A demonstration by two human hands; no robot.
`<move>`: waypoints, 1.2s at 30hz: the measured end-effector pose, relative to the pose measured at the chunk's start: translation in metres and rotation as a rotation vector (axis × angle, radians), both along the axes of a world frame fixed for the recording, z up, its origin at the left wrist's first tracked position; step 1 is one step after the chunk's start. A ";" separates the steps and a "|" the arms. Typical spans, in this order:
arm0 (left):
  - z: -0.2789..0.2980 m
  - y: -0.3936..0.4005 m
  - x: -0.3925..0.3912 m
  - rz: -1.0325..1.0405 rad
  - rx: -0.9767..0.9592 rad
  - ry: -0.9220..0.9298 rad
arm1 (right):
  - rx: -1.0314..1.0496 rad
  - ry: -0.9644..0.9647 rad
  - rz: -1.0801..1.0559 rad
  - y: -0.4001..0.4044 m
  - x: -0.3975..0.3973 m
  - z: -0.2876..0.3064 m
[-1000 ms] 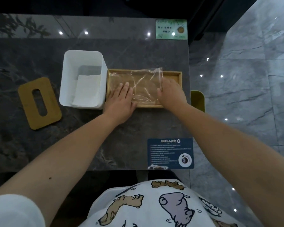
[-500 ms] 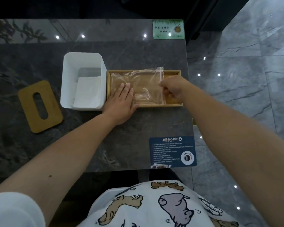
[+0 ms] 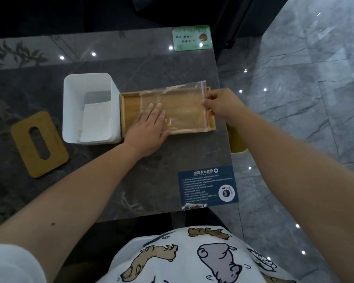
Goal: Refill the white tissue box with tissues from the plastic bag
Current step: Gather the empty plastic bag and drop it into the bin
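While left hand [image 3: 149,129] flattens the plastic bag [image 3: 180,107], right fingers [image 3: 207,103] pinch its edge.

A dark grey, marble-veined worktop [image 3: 155,176] carries a white tissue box [image 3: 91,108] with white tissues [image 3: 96,121] inside. Beside it sits a light tan wooden tray [image 3: 131,107], covered by a clear plastic bag [image 3: 176,107] with a reddish strip along its right edge. A tan wooden lid [image 3: 39,144] lies to the left. One sticker [image 3: 192,37] is green with pale lettering; another sticker [image 3: 207,185] is navy with white text. The floor [image 3: 305,99] is pale grey marble. The person's shirt [image 3: 192,260] is white with brown and grey cartoon animals.
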State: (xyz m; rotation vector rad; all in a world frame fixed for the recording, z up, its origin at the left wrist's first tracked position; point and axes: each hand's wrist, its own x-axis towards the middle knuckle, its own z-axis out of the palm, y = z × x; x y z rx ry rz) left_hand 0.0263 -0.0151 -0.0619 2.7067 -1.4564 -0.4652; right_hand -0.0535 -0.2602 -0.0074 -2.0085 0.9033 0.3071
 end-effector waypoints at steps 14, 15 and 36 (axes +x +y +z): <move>0.014 -0.161 -0.037 -0.322 -0.225 -0.001 | 0.230 -0.249 -0.866 -0.133 -0.158 -0.042; 0.011 -0.173 -0.038 -0.354 -0.232 -0.001 | 0.242 -0.245 -0.909 -0.136 -0.165 -0.053; -0.031 -0.207 -0.029 -0.474 -0.287 0.047 | 0.559 0.028 -1.421 -0.161 -0.167 -0.362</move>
